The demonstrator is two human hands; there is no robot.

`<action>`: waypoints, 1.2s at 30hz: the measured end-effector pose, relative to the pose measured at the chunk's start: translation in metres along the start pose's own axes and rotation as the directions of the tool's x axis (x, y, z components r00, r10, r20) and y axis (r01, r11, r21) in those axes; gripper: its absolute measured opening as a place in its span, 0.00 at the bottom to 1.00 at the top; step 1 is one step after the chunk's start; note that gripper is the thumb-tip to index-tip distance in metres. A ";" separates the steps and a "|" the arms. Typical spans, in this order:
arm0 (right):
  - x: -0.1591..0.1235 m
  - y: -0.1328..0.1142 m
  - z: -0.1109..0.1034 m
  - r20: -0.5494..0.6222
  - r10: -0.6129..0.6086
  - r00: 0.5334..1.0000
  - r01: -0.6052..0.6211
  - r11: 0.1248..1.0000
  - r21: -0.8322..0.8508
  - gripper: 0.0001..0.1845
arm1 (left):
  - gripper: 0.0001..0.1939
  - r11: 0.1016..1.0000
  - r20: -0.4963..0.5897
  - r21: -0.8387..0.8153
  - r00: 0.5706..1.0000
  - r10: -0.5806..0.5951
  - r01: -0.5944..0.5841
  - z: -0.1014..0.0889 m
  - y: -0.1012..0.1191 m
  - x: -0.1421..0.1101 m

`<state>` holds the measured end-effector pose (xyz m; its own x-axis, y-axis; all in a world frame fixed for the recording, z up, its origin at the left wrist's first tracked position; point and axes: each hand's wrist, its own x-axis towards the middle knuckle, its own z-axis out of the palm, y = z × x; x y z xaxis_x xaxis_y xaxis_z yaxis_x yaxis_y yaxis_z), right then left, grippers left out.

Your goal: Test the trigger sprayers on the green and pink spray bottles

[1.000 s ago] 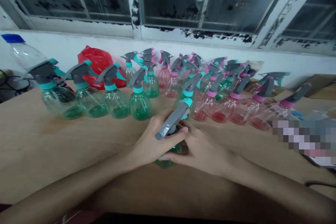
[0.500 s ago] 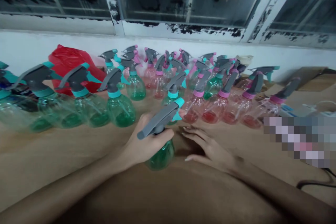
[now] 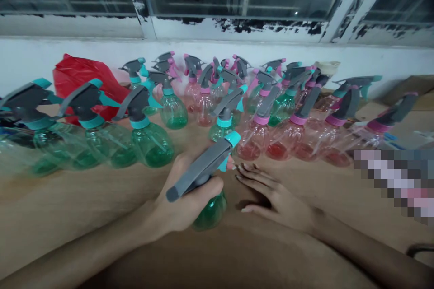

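My left hand (image 3: 190, 194) is wrapped round the neck of a green spray bottle (image 3: 212, 211) with a grey and turquoise spray head. The bottle's nozzle points away from me and to the right, and its collar is hidden by my fingers. Just to the right, my right hand (image 3: 271, 194) hovers over or rests on the tabletop, fingers spread and holding nothing. Close behind the held bottle stands another green spray bottle (image 3: 221, 132). To its right is a pink spray bottle (image 3: 252, 142), nearest to my right fingertips.
Several green spray bottles (image 3: 152, 144) line the left, and several pink ones (image 3: 307, 142) the right, on a wooden table (image 3: 111, 198). More of both colours crowd the back near the wall. A red plastic bag (image 3: 86, 81) sits back left; a cardboard box (image 3: 403, 90) lies back right.
The spray bottle in my left hand has come slightly closer to me. My right hand looks nearly unchanged, and the whole view has shifted a little.
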<state>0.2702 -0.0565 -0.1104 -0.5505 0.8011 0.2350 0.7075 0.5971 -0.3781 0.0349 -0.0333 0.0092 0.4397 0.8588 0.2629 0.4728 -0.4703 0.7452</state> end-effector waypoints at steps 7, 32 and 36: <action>0.000 0.000 -0.002 0.007 -0.006 1.000 0.006 1.000 0.008 0.33 | 0.09 0.995 0.057 -0.100 0.998 0.006 -0.001 -0.002 0.003 0.001; 0.001 0.000 -0.005 0.025 0.018 1.000 -0.019 1.000 0.006 0.28 | 0.06 0.999 -0.051 -0.052 0.999 0.002 -0.004 0.004 0.006 0.001; 0.001 -0.001 -0.006 0.035 0.021 0.999 -0.021 1.000 -0.003 0.27 | 0.05 0.989 0.006 -0.137 0.999 -0.051 0.051 0.002 0.006 0.000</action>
<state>0.2710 -0.0560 -0.1044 -0.5503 0.8118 0.1956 0.7205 0.5800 -0.3802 0.0389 -0.0368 0.0123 0.4197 0.8803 0.2210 0.3856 -0.3934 0.8346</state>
